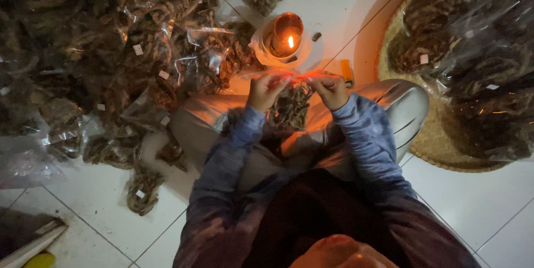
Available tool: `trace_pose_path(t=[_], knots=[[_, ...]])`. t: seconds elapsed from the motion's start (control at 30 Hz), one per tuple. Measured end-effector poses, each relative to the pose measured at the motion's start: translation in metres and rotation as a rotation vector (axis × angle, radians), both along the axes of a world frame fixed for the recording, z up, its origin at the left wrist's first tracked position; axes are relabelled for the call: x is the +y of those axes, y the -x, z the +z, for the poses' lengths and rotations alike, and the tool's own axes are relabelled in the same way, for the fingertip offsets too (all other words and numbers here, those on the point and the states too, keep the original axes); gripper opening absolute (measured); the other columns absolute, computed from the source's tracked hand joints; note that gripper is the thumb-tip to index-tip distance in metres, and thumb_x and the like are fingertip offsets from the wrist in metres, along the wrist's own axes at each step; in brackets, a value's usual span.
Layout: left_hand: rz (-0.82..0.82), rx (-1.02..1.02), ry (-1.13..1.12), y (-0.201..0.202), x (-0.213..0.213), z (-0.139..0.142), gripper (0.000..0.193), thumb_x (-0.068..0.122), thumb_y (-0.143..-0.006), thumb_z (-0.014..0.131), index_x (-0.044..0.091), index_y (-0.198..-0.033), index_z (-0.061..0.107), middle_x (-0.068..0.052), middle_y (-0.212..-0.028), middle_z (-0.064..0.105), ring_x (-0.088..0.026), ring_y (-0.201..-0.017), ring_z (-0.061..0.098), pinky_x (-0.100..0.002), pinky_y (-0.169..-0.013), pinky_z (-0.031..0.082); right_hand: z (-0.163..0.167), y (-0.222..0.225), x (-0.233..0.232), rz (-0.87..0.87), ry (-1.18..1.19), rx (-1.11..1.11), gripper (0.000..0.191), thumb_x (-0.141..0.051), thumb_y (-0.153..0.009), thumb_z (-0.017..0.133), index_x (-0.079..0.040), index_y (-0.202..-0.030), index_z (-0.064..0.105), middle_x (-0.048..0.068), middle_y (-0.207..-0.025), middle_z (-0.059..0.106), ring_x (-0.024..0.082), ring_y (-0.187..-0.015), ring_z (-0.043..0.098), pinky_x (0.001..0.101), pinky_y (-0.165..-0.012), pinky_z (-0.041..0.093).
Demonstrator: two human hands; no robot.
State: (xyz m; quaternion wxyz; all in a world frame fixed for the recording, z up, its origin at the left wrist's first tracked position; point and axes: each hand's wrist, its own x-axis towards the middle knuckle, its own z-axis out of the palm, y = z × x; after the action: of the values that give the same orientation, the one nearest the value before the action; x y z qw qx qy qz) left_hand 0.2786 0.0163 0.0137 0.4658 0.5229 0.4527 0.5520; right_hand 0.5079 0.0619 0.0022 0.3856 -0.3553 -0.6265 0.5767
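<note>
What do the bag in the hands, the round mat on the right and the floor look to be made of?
Small clear bag of dark dried pieces: thin glossy plastic film, probably, since it crinkles and glints. Round tan mat: woven plant fibre, matte, with a coiled braided rim. White floor: glazed ceramic tile by its sheen and grout lines. Left hand and right hand pinch the bag's top edge.

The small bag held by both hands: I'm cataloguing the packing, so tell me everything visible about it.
The small bag is clear plastic, filled with dark, shrivelled dried pieces. It hangs upright over the person's lap, its top edge pinched between the left hand and the right hand and stretched flat between them. That edge sits close to the candle flame and glows orange in its light. Whether the top is already sealed cannot be told. Its lower part rests against the grey trousers.
</note>
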Motion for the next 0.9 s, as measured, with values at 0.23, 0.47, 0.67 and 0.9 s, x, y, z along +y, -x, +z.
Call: trace_pose_path(t=[0.23,0.47,0.67,0.9], knots=[[0.021,-0.217,0.159,-0.001,-0.005,0.013,0.032,0.024,-0.109,0.053,-0.002,-0.117,0.071,-0.010,-0.105,0.078,-0.014,-0.095,0.076,-0.029,-0.081,0.061,0.022,0.007,-0.006,-0.064,-0.038,0.028,0.023,-0.016,-0.108,0.062,0.002,-0.105,0.076,0.003,-0.085,0.069,0.010,-0.076,0.060,0.0253,-0.070,0.049],[0.090,-0.540,0.178,0.010,0.004,-0.002,0.030,0.024,-0.106,0.054,-0.002,-0.103,0.069,-0.015,-0.097,0.077,-0.027,-0.086,0.078,-0.040,-0.079,0.066,0.031,-0.009,0.006,-0.221,0.082,0.358,0.021,-0.018,-0.104,0.063,0.000,-0.105,0.074,0.010,-0.099,0.075,0.013,-0.079,0.063,0.0259,-0.071,0.051],[0.150,-0.570,0.240,0.012,0.008,-0.017,0.025,0.023,-0.103,0.055,0.002,-0.100,0.067,-0.011,-0.092,0.075,-0.022,-0.078,0.077,-0.038,-0.070,0.064,0.029,-0.009,0.006,-0.101,0.019,0.215,0.029,-0.014,-0.103,0.067,-0.003,-0.130,0.061,0.006,-0.109,0.067,0.012,-0.094,0.063,0.0261,-0.087,0.054],[0.105,-0.293,0.094,-0.009,0.000,-0.049,0.028,0.019,-0.112,0.057,-0.004,-0.102,0.071,-0.008,-0.094,0.072,-0.013,-0.087,0.068,-0.029,-0.080,0.058,0.022,-0.002,0.006,0.054,0.023,-0.020,0.014,-0.012,-0.095,0.076,-0.002,-0.105,0.076,0.004,-0.098,0.071,0.010,-0.090,0.064,0.0264,-0.082,0.053]])
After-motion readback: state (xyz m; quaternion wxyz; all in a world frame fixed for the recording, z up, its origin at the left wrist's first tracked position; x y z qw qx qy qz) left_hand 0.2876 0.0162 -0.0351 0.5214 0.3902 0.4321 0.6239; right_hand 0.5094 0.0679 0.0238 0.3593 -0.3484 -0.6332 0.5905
